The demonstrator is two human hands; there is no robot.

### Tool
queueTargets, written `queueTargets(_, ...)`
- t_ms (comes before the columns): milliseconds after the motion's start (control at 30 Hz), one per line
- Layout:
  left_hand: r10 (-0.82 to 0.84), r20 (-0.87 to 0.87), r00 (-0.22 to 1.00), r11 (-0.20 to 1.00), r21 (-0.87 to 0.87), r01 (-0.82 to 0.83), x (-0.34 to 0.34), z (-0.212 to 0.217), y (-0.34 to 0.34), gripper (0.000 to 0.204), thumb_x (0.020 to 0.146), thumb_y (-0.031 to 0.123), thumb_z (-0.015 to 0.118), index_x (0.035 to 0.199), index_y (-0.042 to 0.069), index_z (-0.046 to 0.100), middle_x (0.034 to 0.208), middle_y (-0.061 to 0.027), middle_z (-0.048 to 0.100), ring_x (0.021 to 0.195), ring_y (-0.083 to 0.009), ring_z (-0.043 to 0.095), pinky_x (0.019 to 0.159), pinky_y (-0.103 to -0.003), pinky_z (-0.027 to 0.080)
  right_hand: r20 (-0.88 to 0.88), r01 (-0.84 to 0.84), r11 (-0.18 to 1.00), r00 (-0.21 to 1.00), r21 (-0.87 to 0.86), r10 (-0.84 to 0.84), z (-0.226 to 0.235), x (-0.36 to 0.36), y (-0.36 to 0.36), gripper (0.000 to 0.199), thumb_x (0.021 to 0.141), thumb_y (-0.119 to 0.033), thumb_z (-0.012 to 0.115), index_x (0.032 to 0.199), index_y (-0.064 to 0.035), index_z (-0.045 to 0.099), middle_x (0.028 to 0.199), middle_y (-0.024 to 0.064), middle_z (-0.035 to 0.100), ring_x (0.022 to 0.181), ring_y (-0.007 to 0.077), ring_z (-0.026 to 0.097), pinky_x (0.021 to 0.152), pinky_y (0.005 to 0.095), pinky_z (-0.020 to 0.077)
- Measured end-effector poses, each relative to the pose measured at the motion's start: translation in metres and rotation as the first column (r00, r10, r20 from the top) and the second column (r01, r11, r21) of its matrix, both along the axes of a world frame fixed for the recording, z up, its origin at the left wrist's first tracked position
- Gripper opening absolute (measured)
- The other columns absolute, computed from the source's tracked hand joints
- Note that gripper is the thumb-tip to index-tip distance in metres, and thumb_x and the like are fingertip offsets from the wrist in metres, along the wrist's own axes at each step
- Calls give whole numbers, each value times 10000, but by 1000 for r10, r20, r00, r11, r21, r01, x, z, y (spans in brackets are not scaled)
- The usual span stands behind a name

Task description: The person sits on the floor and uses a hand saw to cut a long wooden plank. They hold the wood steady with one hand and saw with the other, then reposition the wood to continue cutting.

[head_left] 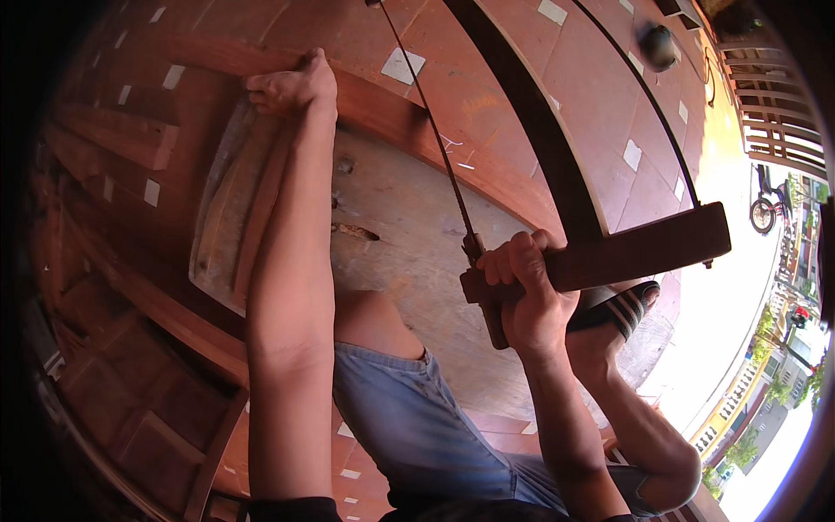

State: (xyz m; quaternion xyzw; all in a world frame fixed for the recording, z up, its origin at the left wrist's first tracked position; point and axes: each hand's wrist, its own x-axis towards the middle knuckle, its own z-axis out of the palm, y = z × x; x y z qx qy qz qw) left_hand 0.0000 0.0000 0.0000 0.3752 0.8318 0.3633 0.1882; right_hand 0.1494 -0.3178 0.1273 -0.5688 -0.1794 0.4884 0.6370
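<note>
Head view: left hand (pixel 291 87) stretched far forward, fingers curled over and pressing on the far end of a long reddish wooden plank (pixel 261 196), near the far left edge of the worn wooden board (pixel 409 261) that carries it. Plank lying lengthwise along the board's left side, running from under the left hand back toward the knee. Right hand (pixel 526 291) wrapped tight in a fist around the wooden end bar of a frame saw (pixel 609 252), near the board's right edge. Saw's thin blade (pixel 435 139) slanting from the fist up toward the top of the picture, above the board and clear of the plank; dark curved spine of the saw sweeping off to the upper right. Bare knee and blue denim shorts (pixel 409 418) between the two forearms, over the board's near edge. Foot in a black striped sandal (pixel 622 309) just beside the right hand, planted on the board's right edge. Reddish tiled floor (pixel 522 61) with small white insets beyond. More wooden pieces (pixel 122 135) stacked at left.
</note>
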Motion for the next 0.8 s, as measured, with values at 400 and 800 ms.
queueTargets(400, -21, 31, 999, 999, -45, 22, 2, 7, -8, 1044, 724, 395, 922, 1391, -109, 297, 1387, -310, 412, 1336, -416, 455, 1083, -444, 533, 67, -16, 998, 998, 60, 12, 44, -4, -118, 349, 1046, -223, 620, 760, -96, 465, 603, 35, 491, 533, 179, 512, 646, 406, 516)
queueTargets(800, 4, -4, 1000, 1000, 8, -4, -7, -7, 1, 1050, 720, 366, 909, 1380, -140, 267, 1332, -334, 430, 1278, -432, 456, 1076, -481, 490, 123, -15, 1000, 992, -5, 16, 72, -11, -146, 361, 1049, -240, 619, 752, -108, 461, 598, 26, 476, 526, 176, 503, 618, 396, 497)
